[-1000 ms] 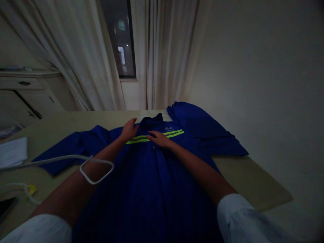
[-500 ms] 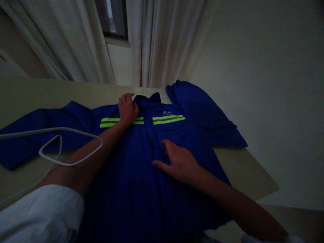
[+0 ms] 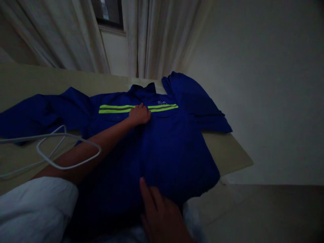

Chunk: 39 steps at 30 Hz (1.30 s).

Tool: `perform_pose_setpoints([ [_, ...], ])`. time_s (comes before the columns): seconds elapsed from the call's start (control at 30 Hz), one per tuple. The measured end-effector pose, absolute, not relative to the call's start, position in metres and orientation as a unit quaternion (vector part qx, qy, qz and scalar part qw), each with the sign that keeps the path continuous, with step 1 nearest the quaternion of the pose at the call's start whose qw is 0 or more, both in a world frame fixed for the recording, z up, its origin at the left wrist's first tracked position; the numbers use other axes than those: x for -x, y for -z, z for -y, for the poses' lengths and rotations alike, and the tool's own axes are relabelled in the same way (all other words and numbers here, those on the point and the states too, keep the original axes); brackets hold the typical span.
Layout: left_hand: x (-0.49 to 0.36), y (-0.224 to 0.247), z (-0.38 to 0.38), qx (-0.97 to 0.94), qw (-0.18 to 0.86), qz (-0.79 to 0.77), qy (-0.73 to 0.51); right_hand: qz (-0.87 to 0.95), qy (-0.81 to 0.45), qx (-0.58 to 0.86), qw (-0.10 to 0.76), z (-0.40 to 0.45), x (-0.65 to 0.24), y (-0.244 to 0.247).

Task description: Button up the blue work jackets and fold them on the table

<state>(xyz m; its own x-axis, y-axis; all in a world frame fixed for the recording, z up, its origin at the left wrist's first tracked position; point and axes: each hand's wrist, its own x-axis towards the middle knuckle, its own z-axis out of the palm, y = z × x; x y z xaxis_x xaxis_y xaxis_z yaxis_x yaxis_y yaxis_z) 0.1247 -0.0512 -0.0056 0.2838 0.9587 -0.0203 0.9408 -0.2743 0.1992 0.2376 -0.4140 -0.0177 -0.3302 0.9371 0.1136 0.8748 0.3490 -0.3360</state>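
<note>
A dark blue work jacket [image 3: 172,145] with yellow-green and grey reflective bands across its chest lies spread front side up, collar at the far end. My left hand [image 3: 140,114] is on the front closure at chest height, its fingers curled down and closed on the cloth between the two bands. Close to me, at the lower front of the jacket, is my right hand [image 3: 163,216]. Its fingers are stretched forward along the closure and touch the cloth; the thumb side is dark and hard to make out.
Beneath the jacket is a pale tabletop [image 3: 233,152], with its corner at the right. A white cable [image 3: 68,166] loops above my left forearm. Curtains [image 3: 167,40] and a window [image 3: 108,13] stand behind, and a plain wall [image 3: 273,84] at the right.
My left hand has moved from beside the collar to the front closure at the chest. My right hand has come down toward me to the lower front. The view has shifted slightly.
</note>
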Motion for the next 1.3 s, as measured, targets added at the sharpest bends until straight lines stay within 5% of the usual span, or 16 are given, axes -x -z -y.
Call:
perform_pose_setpoints([
  [0.17,-0.121,0.023,0.052,-0.789,0.100,-0.597,-0.102,0.854,-0.060,0.501,0.126,0.445,-0.226,0.047],
  [0.47,-0.116,0.024,0.044,-0.824,0.068,-0.555,-0.088,0.842,-0.014,0.460,0.282,0.424,-0.269,0.025],
  [0.73,-0.052,0.015,-0.031,-0.682,0.011,-0.649,-0.338,0.804,-0.034,0.506,0.310,0.200,-0.326,-0.014],
  [1.0,-0.034,0.019,-0.088,-0.734,0.162,-0.605,-0.263,0.689,-0.213,0.602,0.343,-0.060,-0.316,0.004],
  [1.2,-0.029,0.005,-0.095,-0.750,0.235,-0.563,-0.254,0.672,-0.327,0.559,0.360,-0.099,-0.314,0.011],
  [1.3,0.001,-0.014,-0.091,-0.790,0.327,-0.492,-0.166,0.772,-0.345,0.474,0.247,-0.078,-0.336,0.002],
])
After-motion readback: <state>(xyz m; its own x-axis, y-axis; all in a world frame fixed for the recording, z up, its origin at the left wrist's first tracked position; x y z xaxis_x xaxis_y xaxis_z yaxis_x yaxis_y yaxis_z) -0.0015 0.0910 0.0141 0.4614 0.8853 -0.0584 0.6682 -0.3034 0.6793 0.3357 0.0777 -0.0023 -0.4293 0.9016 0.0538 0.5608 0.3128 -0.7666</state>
